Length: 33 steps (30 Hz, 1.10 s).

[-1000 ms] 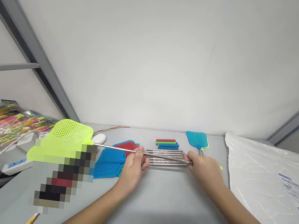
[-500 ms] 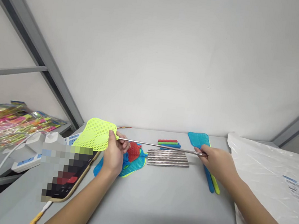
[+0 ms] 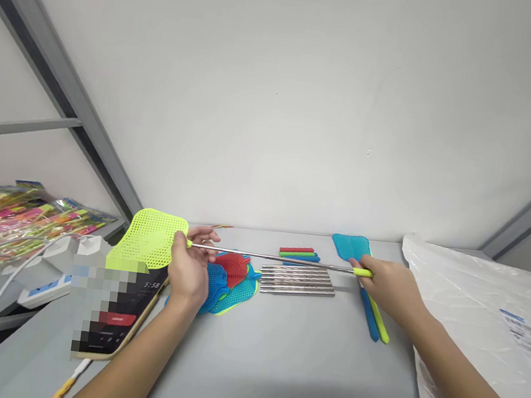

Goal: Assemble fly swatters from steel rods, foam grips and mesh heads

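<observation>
In the head view, one yellow swatter [image 3: 147, 239] was held roughly level above the surface [image 3: 275, 355], between the two hands. The right hand [image 3: 388, 285] had its grip pinching the yellow handle end; the left hand [image 3: 188, 277] had its thumb over the neck and its fingers parted, so whether it pinched could not be told. An uneven pull might have worked the thin shaft loose, and a dropped end might have scattered the metal rods [image 3: 298, 284], too closely packed to count surely. There were one red head [image 3: 232, 269], at least two blue heads [image 3: 213, 286], one red handle [image 3: 296, 250], one green handle [image 3: 297, 254], at least one blue handle [image 3: 309, 258], one blue swatter [image 3: 349, 245] beyond the right hand, one phone [image 3: 139, 306] and one white bag [image 3: 467, 327].
</observation>
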Available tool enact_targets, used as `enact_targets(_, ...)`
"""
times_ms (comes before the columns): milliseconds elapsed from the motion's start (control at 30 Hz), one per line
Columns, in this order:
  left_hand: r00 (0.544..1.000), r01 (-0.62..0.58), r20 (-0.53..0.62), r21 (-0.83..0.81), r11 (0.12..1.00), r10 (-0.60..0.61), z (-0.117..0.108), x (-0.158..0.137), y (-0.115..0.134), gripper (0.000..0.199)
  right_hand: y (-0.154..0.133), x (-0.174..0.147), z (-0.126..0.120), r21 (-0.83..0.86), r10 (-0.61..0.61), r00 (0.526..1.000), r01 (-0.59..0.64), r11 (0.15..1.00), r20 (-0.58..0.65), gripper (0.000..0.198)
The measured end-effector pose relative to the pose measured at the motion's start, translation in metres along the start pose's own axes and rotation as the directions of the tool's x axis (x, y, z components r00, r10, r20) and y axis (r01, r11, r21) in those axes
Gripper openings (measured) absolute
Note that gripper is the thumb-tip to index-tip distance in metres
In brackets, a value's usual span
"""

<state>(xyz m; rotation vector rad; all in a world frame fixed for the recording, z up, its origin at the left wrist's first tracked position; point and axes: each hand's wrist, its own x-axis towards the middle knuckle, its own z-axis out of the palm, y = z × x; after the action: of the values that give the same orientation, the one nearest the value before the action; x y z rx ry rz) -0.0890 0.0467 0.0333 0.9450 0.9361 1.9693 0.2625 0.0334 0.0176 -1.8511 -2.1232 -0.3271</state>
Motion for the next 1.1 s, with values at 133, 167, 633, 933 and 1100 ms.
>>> enact_targets(133, 0.996, 0.041, 0.085, 0.018, 0.999, -0.043, 0.010, -0.021, -0.008, 0.046, -0.012, -0.004, 0.003, -0.055, -0.018, 0.998, 0.015, 0.998, -0.067, 0.045)
enact_targets(167, 0.990, 0.069, 0.125, 0.028, 0.997, -0.072, 0.014, -0.028, -0.010, 0.047, -0.018, -0.006, 0.004, -0.058, -0.043, 0.996, 0.039, 0.998, -0.075, 0.045)
enact_targets(633, 0.965, 0.165, 0.204, 0.030, 0.986, -0.168, 0.026, -0.056, -0.019, 0.047, -0.052, -0.022, 0.000, -0.153, -0.099, 0.993, 0.088, 0.984, -0.061, 0.049)
enact_targets(933, 0.959, 0.192, 0.203, 0.036, 0.981, -0.195, 0.033, -0.066, -0.017, 0.052, -0.062, -0.026, -0.004, -0.167, -0.062, 0.998, 0.059, 0.984, -0.012, 0.042)
enact_targets(1100, 0.915, 0.207, 0.341, 0.057, 0.977, -0.214, 0.050, -0.089, -0.017, 0.054, -0.087, -0.033, -0.006, -0.007, -0.127, 0.990, 0.127, 0.992, 0.065, 0.028)
